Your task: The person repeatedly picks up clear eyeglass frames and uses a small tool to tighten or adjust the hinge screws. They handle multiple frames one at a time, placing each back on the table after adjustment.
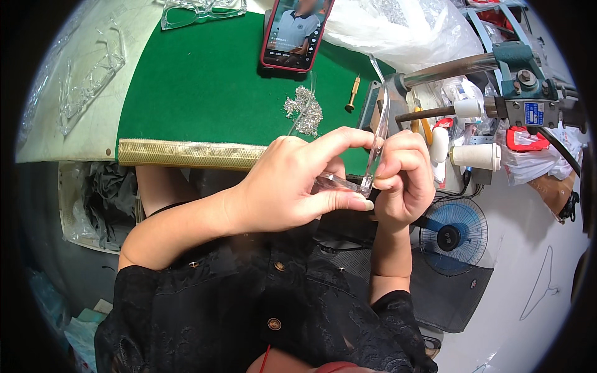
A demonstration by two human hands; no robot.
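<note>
A transparent plastic eyeglass frame (379, 140) is held in the air by both bare hands, at the right-hand end of the worktop's near edge, which is finished with a perforated gold-coloured metal strip (193, 153). The frame's front is gripped by the left hand (289, 177), closed around it with the thumb pressed near one hinge corner and the index finger laid against the raised side arm. That same corner is met by the right hand (403, 177), whose curled thumb and fingertips appear to be pinched on it. As far as can be judged, the side arm is already set against the front at this corner, but whether it is fastened cannot be told, since the joint is partly covered by fingers. A loose heap of tiny silvery metal pieces (305, 112) is left on the green felt-like mat (199, 81), and a slim brass-coloured screwdriver (352, 94) is lying unheld towards the worktop's right edge. More clear plastic frames (202, 12) are seen by the far edge, with others (93, 78) towards the left edge; whether these are finished cannot be told. A red-cased smartphone (292, 37) is placed by the far edge.
</note>
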